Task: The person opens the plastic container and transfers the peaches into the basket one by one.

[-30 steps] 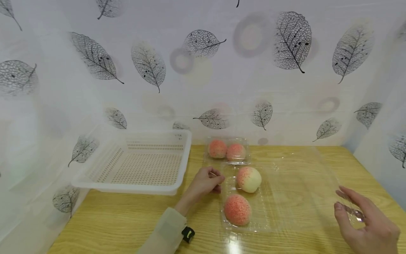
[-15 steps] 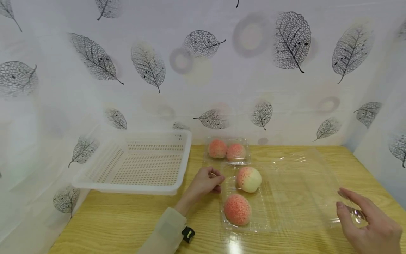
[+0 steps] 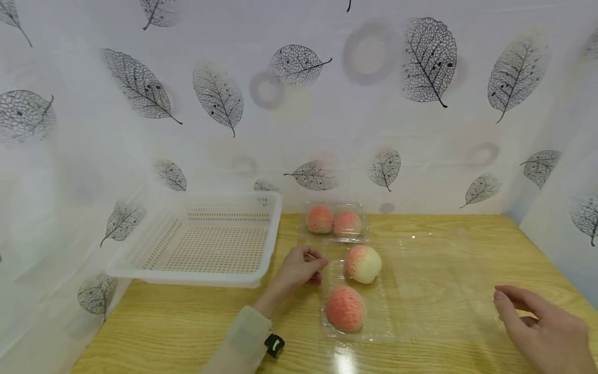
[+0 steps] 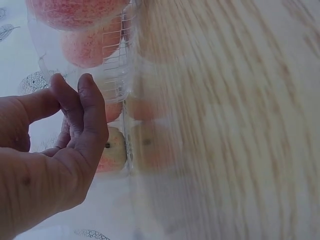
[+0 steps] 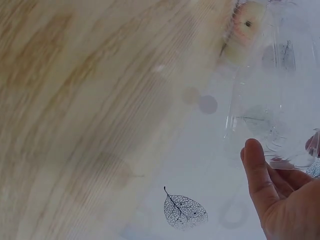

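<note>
A clear plastic clamshell box [image 3: 377,317] lies unfolded on the table, holding two peaches. One peach [image 3: 363,264] is half cream, half pink; the nearer peach [image 3: 345,308] is pink-red all over. My left hand [image 3: 297,270] is at the box's left rim, thumb and forefinger pinching its thin edge in the left wrist view. On the other side, my right hand [image 3: 544,324] holds the far edge of the see-through lid [image 5: 265,95], thumb in front and fingers behind it. The lid stretches out to the right of the box.
Behind the open box stands a smaller-looking clear box [image 3: 343,239] with two pink peaches [image 3: 320,219] inside. A white perforated basket [image 3: 196,277] sits at the left back. A leaf-patterned curtain [image 3: 355,124] hangs behind the wooden table [image 3: 177,322].
The open box with its peaches has shifted slightly left, along with my left hand. My right hand has moved a little nearer, and the lid's far corner appears lower.
</note>
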{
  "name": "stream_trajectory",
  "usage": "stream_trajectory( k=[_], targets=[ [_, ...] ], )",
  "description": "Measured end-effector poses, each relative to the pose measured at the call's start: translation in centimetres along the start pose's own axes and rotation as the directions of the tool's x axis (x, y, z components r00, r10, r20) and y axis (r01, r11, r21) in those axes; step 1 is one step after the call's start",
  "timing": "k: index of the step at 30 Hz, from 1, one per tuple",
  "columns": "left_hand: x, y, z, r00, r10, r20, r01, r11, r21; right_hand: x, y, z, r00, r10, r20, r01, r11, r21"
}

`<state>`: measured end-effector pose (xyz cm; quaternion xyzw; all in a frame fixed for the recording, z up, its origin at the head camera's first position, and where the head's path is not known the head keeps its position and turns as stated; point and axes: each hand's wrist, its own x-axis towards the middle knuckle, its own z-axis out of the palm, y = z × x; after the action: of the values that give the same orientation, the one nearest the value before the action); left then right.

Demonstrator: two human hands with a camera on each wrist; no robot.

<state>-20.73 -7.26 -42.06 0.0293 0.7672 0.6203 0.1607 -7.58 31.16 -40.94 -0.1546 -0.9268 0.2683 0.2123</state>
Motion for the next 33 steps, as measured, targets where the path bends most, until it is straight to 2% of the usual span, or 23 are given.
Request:
stream_trajectory(
  k=[4, 8, 12, 20, 23, 25, 28, 30, 33],
  targets=[
    [-0.2, -0.1, -0.6, 1.000, -0.012, -0.015, 0.013, 1.000, 0.008, 0.4, 0.4, 0.1, 0.982, 0.037, 0.183, -0.029, 0.998, -0.047],
    [-0.4, -0.4, -0.9, 0.999, -0.026, -0.035, 0.027, 1.000, 0.011, 0.7, 0.8, 0.2, 0.934, 0.074, 0.349, -0.041, 0.994, -0.102],
    [-0.4, -0.5, -1.1, 0.998, -0.028, -0.057, 0.028, 1.000, 0.005, 1.1, 1.0, 0.5, 0.891, 0.094, 0.445, -0.034, 0.990, -0.140],
    [-0.6, -0.5, -1.1, 0.995, -0.016, -0.094, 0.019, 0.999, 0.029, 1.2, 0.7, 0.9, 0.844, 0.102, 0.526, -0.012, 0.985, -0.170],
    [-0.5, -0.6, -1.1, 0.993, 0.018, -0.115, -0.004, 0.993, 0.114, 1.3, 0.5, 1.0, 0.816, 0.112, 0.567, -0.006, 0.983, -0.185],
    [-0.5, -0.5, -1.0, 0.989, 0.049, -0.138, -0.020, 0.978, 0.206, 1.2, 0.4, 1.0, 0.798, 0.119, 0.590, -0.001, 0.981, -0.196],
    [-0.6, -0.2, -0.8, 0.980, 0.102, -0.174, -0.037, 0.939, 0.342, 1.2, 0.2, 1.1, 0.782, 0.124, 0.611, 0.002, 0.980, -0.201],
    [-0.7, 0.0, -0.7, 0.974, 0.122, -0.192, -0.037, 0.919, 0.393, 1.2, 0.1, 1.2, 0.780, 0.120, 0.614, 0.003, 0.981, -0.196],
    [-0.9, 0.2, -0.5, 0.969, 0.133, -0.206, -0.034, 0.903, 0.427, 1.1, 0.1, 1.3, 0.783, 0.101, 0.614, 0.014, 0.984, -0.179]
  ],
)
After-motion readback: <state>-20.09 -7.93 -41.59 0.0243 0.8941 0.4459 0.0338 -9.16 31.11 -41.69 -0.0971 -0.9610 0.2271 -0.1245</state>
